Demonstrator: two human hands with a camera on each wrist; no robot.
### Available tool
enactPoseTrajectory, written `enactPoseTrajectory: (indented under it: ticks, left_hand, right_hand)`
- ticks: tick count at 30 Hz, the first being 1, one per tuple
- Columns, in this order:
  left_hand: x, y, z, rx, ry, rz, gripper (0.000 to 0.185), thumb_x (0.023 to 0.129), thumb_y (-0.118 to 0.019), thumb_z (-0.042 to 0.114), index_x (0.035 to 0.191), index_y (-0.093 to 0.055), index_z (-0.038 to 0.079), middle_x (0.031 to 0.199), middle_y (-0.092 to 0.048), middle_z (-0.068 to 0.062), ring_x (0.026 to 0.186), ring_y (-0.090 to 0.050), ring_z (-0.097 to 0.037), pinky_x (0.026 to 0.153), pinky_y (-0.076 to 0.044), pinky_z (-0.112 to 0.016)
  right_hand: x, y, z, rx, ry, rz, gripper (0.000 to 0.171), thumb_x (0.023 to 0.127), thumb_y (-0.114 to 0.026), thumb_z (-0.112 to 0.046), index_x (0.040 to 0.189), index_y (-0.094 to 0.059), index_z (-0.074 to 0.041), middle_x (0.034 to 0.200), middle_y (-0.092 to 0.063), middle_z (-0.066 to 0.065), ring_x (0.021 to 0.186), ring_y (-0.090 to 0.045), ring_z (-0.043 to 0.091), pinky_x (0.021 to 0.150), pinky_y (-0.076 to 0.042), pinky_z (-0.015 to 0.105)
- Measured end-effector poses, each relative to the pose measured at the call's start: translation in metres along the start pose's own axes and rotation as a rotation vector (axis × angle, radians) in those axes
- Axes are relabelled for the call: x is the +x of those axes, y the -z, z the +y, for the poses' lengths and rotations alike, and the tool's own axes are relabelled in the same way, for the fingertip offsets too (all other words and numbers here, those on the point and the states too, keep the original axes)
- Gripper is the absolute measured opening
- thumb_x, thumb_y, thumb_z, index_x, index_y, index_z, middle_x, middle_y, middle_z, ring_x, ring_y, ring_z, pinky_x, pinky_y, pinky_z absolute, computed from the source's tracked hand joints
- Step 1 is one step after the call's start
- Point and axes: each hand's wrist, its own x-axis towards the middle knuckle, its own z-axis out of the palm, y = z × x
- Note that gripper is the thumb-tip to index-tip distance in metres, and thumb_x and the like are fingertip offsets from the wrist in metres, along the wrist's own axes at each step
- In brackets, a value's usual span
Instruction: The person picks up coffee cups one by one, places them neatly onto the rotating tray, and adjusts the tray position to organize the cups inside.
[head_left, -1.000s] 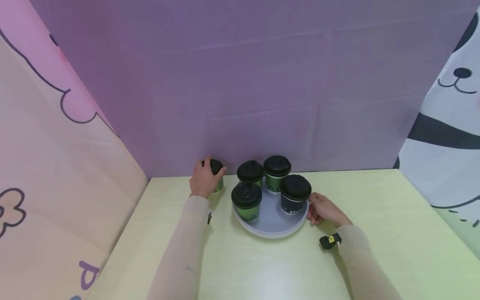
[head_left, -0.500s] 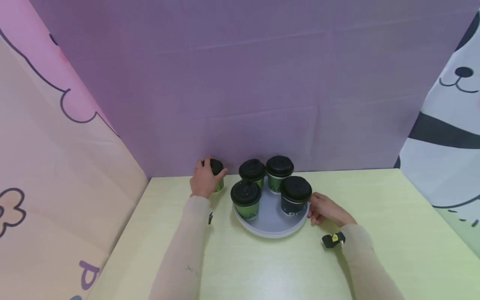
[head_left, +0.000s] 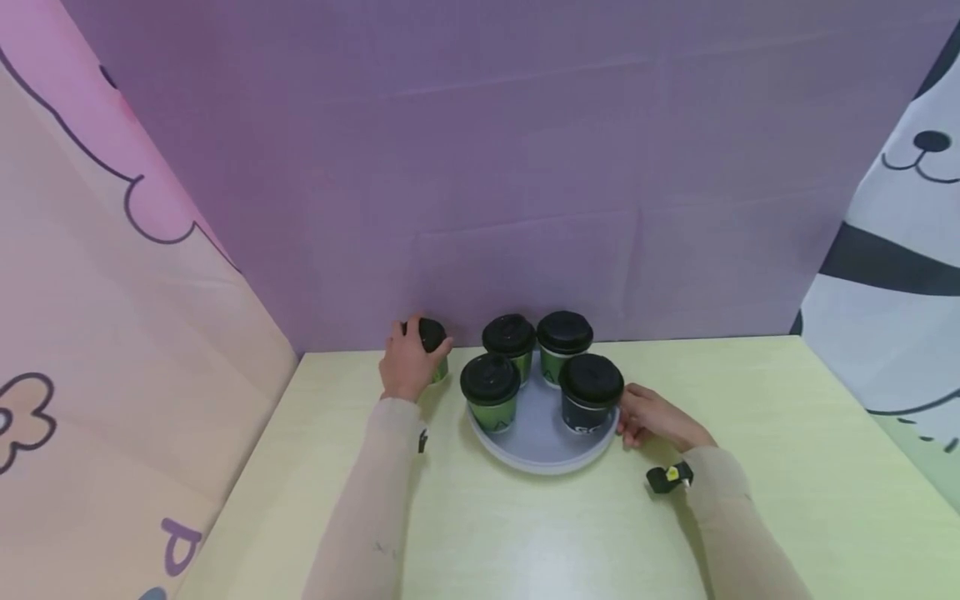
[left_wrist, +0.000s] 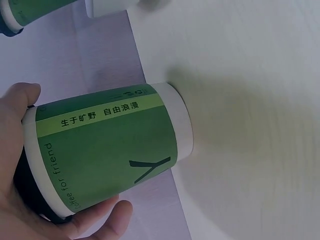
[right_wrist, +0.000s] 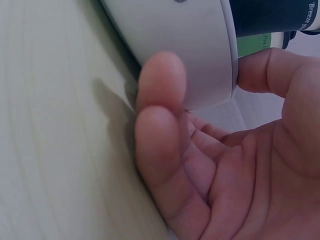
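At the back left of the table, my left hand (head_left: 408, 362) grips a green paper coffee cup (left_wrist: 105, 145) around its black lid. Its base is close to the tabletop; whether it touches I cannot tell. My right hand (head_left: 654, 417) holds the right side of a round, pale turntable (head_left: 543, 457); in the right wrist view the thumb (right_wrist: 255, 72) lies at the rim and curled fingers touch the side wall. On the turntable stand a dark-sleeved cup (head_left: 587, 414) and green-sleeved cups: front left (head_left: 492, 414), back left (head_left: 510, 336), back right (head_left: 565, 333). All wear black lids.
The light wooden table (head_left: 540, 533) ends at a purple backdrop (head_left: 525, 167) just behind the cups. Printed cloth walls (head_left: 127, 333) bound the left side and the right, where a panda is drawn.
The turntable has turned a little clockwise: its left cup has shifted back, the rear cups rightward, the dark cup slightly forward. My right wrist has edged right; my left hand stays on its cup.
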Motion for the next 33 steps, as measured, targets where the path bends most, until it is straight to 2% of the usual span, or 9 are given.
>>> enactPoseTrajectory:
  ticks: [8, 14, 27, 33]
  left_hand:
    - [-0.017, 0.004, -0.004, -0.022, -0.02, 0.045, 0.079, 0.093, -0.065, 0.061, 0.156, -0.036, 0.023, 0.154, -0.038, -0.02, 0.126, -0.055, -0.047, 0.084, -0.055, -0.066]
    - [-0.03, 0.006, -0.006, -0.034, -0.007, 0.046, 0.08, 0.093, -0.064, 0.062, 0.156, -0.034, 0.024, 0.155, -0.036, -0.018, 0.123, -0.056, -0.046, 0.082, -0.056, -0.064]
    - [-0.049, 0.009, -0.009, -0.115, 0.014, 0.078, 0.078, 0.088, -0.076, 0.05, 0.15, -0.039, 0.023, 0.149, -0.041, -0.015, 0.12, -0.06, -0.046, 0.081, -0.056, -0.065]
    - [-0.056, 0.009, -0.012, -0.15, 0.012, 0.096, 0.078, 0.086, -0.078, 0.049, 0.149, -0.04, 0.021, 0.147, -0.043, -0.013, 0.12, -0.06, -0.046, 0.084, -0.055, -0.066]
  right_hand:
    - [-0.001, -0.001, -0.003, -0.003, 0.001, -0.006, 0.042, 0.11, -0.042, -0.044, 0.106, -0.048, -0.003, 0.082, -0.063, 0.007, 0.061, -0.063, 0.014, 0.059, -0.057, 0.031]
    - [-0.001, -0.001, -0.003, 0.008, 0.001, -0.007, 0.043, 0.109, -0.042, -0.046, 0.105, -0.048, -0.003, 0.082, -0.063, 0.007, 0.061, -0.063, 0.014, 0.059, -0.057, 0.031]
    - [0.0, -0.002, -0.002, 0.007, -0.002, -0.008, 0.04, 0.11, -0.042, -0.043, 0.103, -0.047, -0.003, 0.081, -0.062, 0.006, 0.061, -0.062, 0.014, 0.059, -0.057, 0.031]
    - [-0.001, -0.002, -0.004, 0.016, -0.004, -0.012, 0.039, 0.109, -0.043, -0.042, 0.103, -0.046, -0.004, 0.081, -0.062, 0.007, 0.061, -0.062, 0.014, 0.059, -0.057, 0.031]
